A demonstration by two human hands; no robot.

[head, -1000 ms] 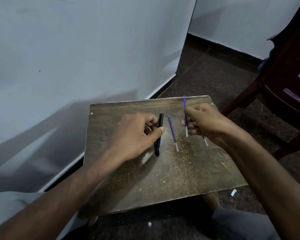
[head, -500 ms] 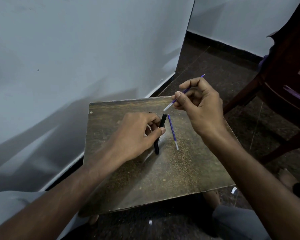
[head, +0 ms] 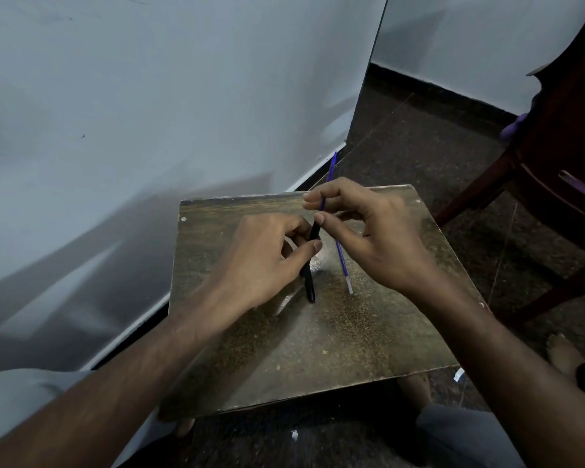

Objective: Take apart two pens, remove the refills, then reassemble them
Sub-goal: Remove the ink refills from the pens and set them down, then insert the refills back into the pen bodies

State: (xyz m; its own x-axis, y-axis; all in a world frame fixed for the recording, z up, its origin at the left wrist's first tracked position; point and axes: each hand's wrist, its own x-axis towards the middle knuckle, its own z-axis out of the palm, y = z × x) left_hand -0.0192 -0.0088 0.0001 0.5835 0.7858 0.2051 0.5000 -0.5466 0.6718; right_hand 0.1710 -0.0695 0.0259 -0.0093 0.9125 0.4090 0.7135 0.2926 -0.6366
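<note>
On the worn counter [head: 318,349] we see both hands at work; the left hand [head: 267,258] is curled closed around a black pen barrel [head: 308,282], whose lower end rests on the counter; the right hand [head: 368,231] pinches a blue refill [head: 330,167] between thumb and fingers, its lower end meeting the top of the barrel, its upper end pointing up toward the wall; a second blue refill [head: 343,265] lies on the counter just right of the barrel, partly under the right hand.
</note>
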